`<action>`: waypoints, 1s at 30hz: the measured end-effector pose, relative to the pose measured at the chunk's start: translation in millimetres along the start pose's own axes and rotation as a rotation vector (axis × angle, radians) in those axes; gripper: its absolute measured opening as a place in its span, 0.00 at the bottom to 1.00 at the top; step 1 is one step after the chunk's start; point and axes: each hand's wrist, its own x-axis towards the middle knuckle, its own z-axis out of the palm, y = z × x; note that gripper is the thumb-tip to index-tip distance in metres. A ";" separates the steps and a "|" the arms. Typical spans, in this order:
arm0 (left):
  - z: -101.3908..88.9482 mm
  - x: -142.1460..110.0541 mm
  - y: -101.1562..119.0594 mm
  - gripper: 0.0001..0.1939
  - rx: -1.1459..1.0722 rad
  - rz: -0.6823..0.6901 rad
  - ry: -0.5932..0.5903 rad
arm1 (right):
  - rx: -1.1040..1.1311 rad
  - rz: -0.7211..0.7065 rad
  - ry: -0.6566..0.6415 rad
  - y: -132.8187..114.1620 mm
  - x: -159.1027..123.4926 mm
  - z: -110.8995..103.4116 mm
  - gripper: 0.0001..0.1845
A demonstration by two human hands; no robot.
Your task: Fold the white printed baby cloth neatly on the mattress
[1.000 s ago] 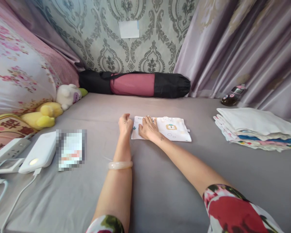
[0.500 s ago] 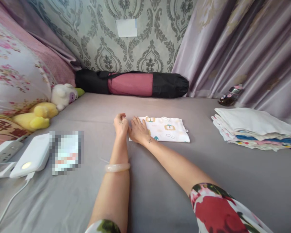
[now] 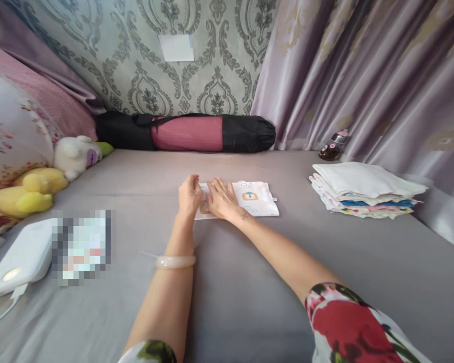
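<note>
A folded white cloth (image 3: 259,204) printed with tan and green lion-like figures lies flat on the grey bed sheet. My right hand (image 3: 222,198) rests palm down on its left half, fingers stretched out and apart. Beside it, at the cloth's left edge, my left hand (image 3: 189,195) is loosely closed with the fingers curled in. Whether those fingers hold the cloth's edge is hidden. On my left forearm sits a pale bangle (image 3: 176,262). The small tag at the cloth's right end shows.
To the right stands a stack of folded cloths (image 3: 366,181), with a dark bottle (image 3: 333,145) behind it. A black and pink rolled bag (image 3: 187,133) lies along the wall. Plush toys (image 3: 73,156), a white power bank (image 3: 24,257) and a blurred-out item (image 3: 85,247) are at left.
The view has turned to the right, so the surroundings appear farther left. My right hand has slid rightward across the cloth, and more of the cloth's left end shows between my hands.
</note>
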 end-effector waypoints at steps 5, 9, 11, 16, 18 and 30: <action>22.4 -13.8 12.5 0.19 0.222 0.377 -0.238 | -0.070 0.028 -0.024 35.7 -21.8 -13.5 0.29; 31.7 -26.4 10.8 0.20 0.357 0.450 -0.267 | -0.097 0.001 -0.045 46.6 -28.5 -12.0 0.29; 31.8 -32.1 12.2 0.22 0.416 0.423 -0.301 | -0.096 0.007 -0.051 47.9 -29.0 -9.0 0.29; 28.6 -38.1 19.3 0.23 0.483 0.377 -0.344 | -0.088 0.008 -0.024 48.6 -28.5 -4.1 0.29; 28.0 -38.1 21.2 0.23 0.494 0.367 -0.342 | -0.080 -0.002 -0.015 49.3 -28.5 -4.3 0.29; 34.6 -40.2 25.7 0.25 0.493 0.422 -0.327 | -0.115 0.157 0.050 73.4 -39.8 -19.6 0.29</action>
